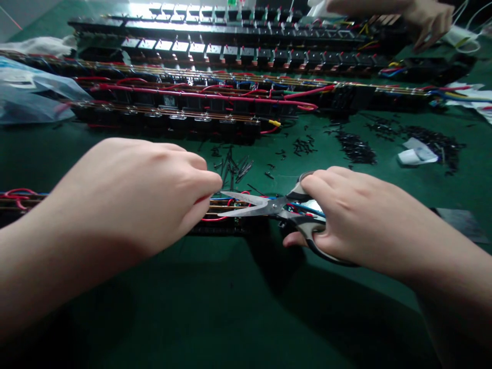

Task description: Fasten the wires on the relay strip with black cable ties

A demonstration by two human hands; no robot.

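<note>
My right hand [346, 215] grips grey-handled scissors [269, 207], with the blades pointing left and slightly apart. My left hand [146, 195] is closed in a pinch at the blade tips, on something thin near a red wire [213, 219]. Both hands hover over a long black strip [215, 225] carrying copper rails and red and blue wires, lying across the green table [230, 307]. What my left fingers pinch is too small to name.
Several similar wired strips [230, 97] lie in rows at the back. Black cut-off bits [353, 148] are scattered mid-table. A clear plastic bag [31, 97] sits at the left. Another person's hand [426, 23] reaches in at the top right.
</note>
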